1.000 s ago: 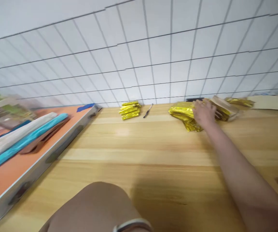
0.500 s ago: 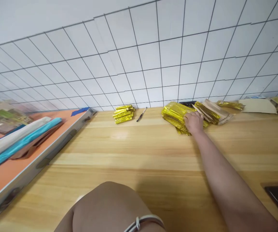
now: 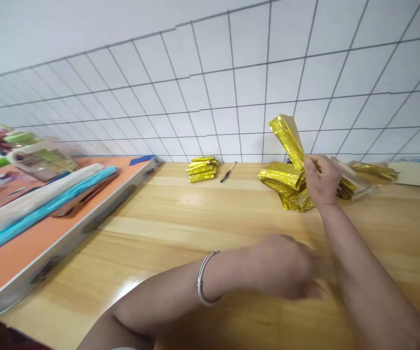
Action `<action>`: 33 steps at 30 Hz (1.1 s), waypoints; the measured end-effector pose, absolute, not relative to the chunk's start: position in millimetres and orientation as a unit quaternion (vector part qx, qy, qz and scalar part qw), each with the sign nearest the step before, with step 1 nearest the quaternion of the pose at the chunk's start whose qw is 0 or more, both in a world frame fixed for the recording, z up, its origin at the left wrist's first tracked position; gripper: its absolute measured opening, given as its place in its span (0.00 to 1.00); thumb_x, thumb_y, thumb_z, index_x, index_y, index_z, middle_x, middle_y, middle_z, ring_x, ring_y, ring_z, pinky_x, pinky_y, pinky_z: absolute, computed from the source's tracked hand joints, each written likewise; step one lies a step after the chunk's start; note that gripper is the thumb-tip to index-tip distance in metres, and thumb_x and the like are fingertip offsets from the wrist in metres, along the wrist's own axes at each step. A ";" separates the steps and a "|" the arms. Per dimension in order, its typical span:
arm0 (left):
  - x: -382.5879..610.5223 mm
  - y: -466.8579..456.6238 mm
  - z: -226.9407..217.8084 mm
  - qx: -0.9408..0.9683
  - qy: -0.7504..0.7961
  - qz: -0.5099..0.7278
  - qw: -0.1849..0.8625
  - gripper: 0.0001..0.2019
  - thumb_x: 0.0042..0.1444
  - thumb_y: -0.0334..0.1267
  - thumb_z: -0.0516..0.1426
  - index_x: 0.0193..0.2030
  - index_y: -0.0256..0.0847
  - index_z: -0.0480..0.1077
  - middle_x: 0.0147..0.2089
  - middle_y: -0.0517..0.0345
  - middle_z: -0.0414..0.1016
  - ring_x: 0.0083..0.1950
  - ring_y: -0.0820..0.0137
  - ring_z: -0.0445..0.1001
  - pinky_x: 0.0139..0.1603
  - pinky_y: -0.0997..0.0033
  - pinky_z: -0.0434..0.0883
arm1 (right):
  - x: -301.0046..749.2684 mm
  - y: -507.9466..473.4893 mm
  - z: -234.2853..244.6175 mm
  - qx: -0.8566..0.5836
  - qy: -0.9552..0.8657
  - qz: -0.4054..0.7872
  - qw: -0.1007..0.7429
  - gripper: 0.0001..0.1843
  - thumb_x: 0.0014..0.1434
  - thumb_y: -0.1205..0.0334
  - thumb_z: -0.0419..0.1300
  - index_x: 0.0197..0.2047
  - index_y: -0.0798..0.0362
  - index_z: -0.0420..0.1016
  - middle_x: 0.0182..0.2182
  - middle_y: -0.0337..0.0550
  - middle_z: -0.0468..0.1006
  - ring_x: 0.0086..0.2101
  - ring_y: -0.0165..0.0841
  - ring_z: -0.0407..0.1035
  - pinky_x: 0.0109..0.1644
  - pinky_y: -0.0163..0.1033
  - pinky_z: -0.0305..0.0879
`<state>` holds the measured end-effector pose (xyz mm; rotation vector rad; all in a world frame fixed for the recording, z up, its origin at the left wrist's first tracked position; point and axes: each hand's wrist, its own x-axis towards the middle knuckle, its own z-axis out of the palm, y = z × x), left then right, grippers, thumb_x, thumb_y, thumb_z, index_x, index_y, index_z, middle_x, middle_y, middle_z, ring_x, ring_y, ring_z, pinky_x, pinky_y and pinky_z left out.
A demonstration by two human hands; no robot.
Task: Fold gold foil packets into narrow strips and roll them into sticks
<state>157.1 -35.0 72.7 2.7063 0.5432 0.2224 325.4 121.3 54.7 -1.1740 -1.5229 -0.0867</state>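
My right hand (image 3: 323, 180) is closed around the lower end of a gold foil strip (image 3: 286, 136), possibly a flat packaging sleeve. The strip tilts up to the left, its paler inner side showing at the top. Below it on the wooden table lies a heap of similar gold foil strips (image 3: 279, 176), partly hidden by the hand. My left hand (image 3: 286, 266), with a silver bangle at the wrist, hangs over the nearer part of the table, away from the foil. Motion smears its fingers.
A small stack of gold foil strips (image 3: 201, 170) and a pen (image 3: 228, 172) lie near the tiled wall (image 3: 250, 87). At left, an orange-topped surface (image 3: 24, 257) holds a turquoise roll (image 3: 49, 209). Further right lie crumpled foil (image 3: 376, 169) and a beige sheet (image 3: 419, 175).
My right hand has lifted a gold foil strip up from the heap. My left hand has swung into view from the bottom edge toward the right. The view has turned slightly left.
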 end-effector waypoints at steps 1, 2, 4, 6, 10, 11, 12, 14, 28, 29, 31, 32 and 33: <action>147.8 -24.2 68.1 0.939 0.233 0.127 0.218 0.12 0.60 0.41 0.54 0.49 0.46 0.69 0.46 0.57 0.76 0.46 0.69 0.74 0.48 0.71 0.69 | 317.6 118.8 60.0 -0.477 -0.642 0.021 0.600 0.15 0.61 0.50 0.52 0.40 0.51 0.73 0.32 0.41 0.75 0.35 0.36 0.68 0.42 0.42 0.64; 136.3 -12.4 60.5 0.909 0.269 0.192 0.256 0.11 0.58 0.39 0.55 0.48 0.43 0.70 0.47 0.55 0.75 0.48 0.68 0.73 0.51 0.70 0.68 | 310.0 116.7 64.3 -0.453 -0.635 0.090 0.619 0.14 0.60 0.50 0.54 0.39 0.50 0.74 0.31 0.40 0.75 0.33 0.34 0.68 0.39 0.40 0.65; 108.2 11.6 40.0 0.790 0.371 0.332 0.358 0.09 0.52 0.36 0.60 0.41 0.41 0.73 0.45 0.55 0.75 0.47 0.68 0.72 0.51 0.70 0.67 | 296.7 113.5 68.9 -0.410 -0.616 0.247 0.626 0.12 0.56 0.50 0.59 0.37 0.50 0.74 0.29 0.38 0.74 0.30 0.31 0.68 0.36 0.37 0.66; 77.2 32.2 20.2 0.635 0.474 0.461 0.400 0.08 0.47 0.38 0.63 0.33 0.39 0.72 0.39 0.55 0.74 0.44 0.68 0.71 0.46 0.70 0.68 | 287.6 111.9 67.7 -0.375 -0.583 0.423 0.583 0.11 0.54 0.52 0.62 0.35 0.50 0.74 0.30 0.36 0.74 0.28 0.28 0.68 0.34 0.35 0.67; 24.9 56.9 3.6 0.499 0.521 0.575 0.387 0.15 0.57 0.51 0.54 0.43 0.42 0.65 0.48 0.54 0.69 0.52 0.67 0.66 0.50 0.67 0.65 | 279.7 110.8 49.5 -0.347 -0.544 0.625 0.438 0.13 0.52 0.51 0.63 0.34 0.51 0.70 0.28 0.35 0.73 0.26 0.26 0.68 0.30 0.33 0.66; 16.3 59.8 3.6 0.479 0.515 0.587 0.401 0.17 0.58 0.54 0.51 0.46 0.44 0.63 0.51 0.55 0.68 0.53 0.67 0.66 0.50 0.66 0.65 | 278.5 110.6 42.9 -0.352 -0.545 0.636 0.417 0.14 0.52 0.50 0.63 0.34 0.51 0.69 0.27 0.36 0.72 0.24 0.26 0.68 0.27 0.32 0.65; 9.8 61.5 4.1 0.468 0.504 0.592 0.421 0.20 0.59 0.56 0.49 0.49 0.45 0.62 0.53 0.55 0.67 0.53 0.67 0.67 0.49 0.66 0.66 | 277.5 110.3 36.3 -0.360 -0.547 0.644 0.395 0.15 0.51 0.50 0.63 0.33 0.51 0.68 0.26 0.36 0.72 0.23 0.26 0.67 0.25 0.32 0.64; 2.6 62.6 5.0 0.457 0.480 0.586 0.465 0.25 0.59 0.61 0.45 0.54 0.47 0.60 0.54 0.53 0.67 0.50 0.66 0.70 0.46 0.65 0.69 | 275.5 109.8 24.4 -0.382 -0.553 0.655 0.345 0.16 0.50 0.49 0.64 0.33 0.52 0.68 0.23 0.36 0.71 0.20 0.26 0.67 0.22 0.32 0.63; 2.2 58.7 -23.0 0.464 0.567 0.476 0.486 0.22 0.50 0.39 0.61 0.51 0.38 0.62 0.45 0.49 0.73 0.41 0.66 0.73 0.39 0.68 0.70 | 257.7 104.9 14.8 -0.477 -0.703 0.494 0.185 0.31 0.52 0.36 0.56 0.50 0.48 0.69 0.33 0.41 0.76 0.25 0.28 0.68 0.22 0.31 0.59; 3.8 58.1 -23.7 0.472 0.581 0.470 0.468 0.20 0.50 0.38 0.60 0.50 0.38 0.62 0.44 0.49 0.73 0.41 0.66 0.73 0.40 0.69 0.70 | 255.6 103.5 15.2 -0.481 -0.744 0.429 0.178 0.29 0.52 0.36 0.55 0.49 0.49 0.71 0.32 0.40 0.76 0.26 0.29 0.67 0.24 0.32 0.59; 6.4 56.3 -24.1 0.493 0.600 0.454 0.437 0.19 0.50 0.36 0.59 0.49 0.39 0.63 0.43 0.50 0.73 0.41 0.67 0.72 0.39 0.69 0.69 | 252.1 102.0 14.1 -0.503 -0.798 0.288 0.165 0.27 0.54 0.36 0.53 0.41 0.51 0.74 0.29 0.40 0.75 0.27 0.31 0.67 0.26 0.33 0.58; 7.2 55.0 -24.0 0.507 0.605 0.444 0.424 0.19 0.50 0.36 0.59 0.49 0.39 0.63 0.42 0.51 0.73 0.40 0.67 0.72 0.39 0.70 0.69 | 251.1 102.0 12.6 -0.519 -0.805 0.237 0.161 0.26 0.55 0.37 0.51 0.36 0.52 0.74 0.27 0.40 0.74 0.27 0.32 0.66 0.27 0.34 0.58; 7.7 53.2 -23.8 0.521 0.608 0.434 0.413 0.20 0.49 0.35 0.60 0.50 0.39 0.63 0.42 0.52 0.73 0.40 0.67 0.72 0.40 0.69 0.69 | 250.6 102.5 10.8 -0.535 -0.805 0.205 0.155 0.27 0.56 0.37 0.49 0.32 0.52 0.73 0.25 0.40 0.73 0.27 0.33 0.66 0.28 0.35 0.57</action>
